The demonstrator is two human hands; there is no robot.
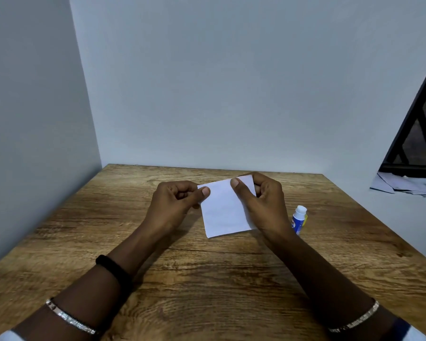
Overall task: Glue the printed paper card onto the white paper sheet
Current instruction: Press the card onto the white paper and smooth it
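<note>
Hands, left hand (175, 200) and right hand (261, 200), pinch white paper (225, 212) mid-frame; printed face unseen, gluing seemingly next with glue stick (299, 219) at its right.

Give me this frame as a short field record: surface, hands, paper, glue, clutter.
surface: wooden table, set in a corner of pale walls
left hand: pinches the white paper's left upper corner
right hand: pinches its upper right edge, thumb on top
white paper: blank side showing, held by both hands; print not visible
glue stick: upright on table, cap on, just right of right hand, partly hidden by it
clutter: loose papers on ledge at far right
</note>
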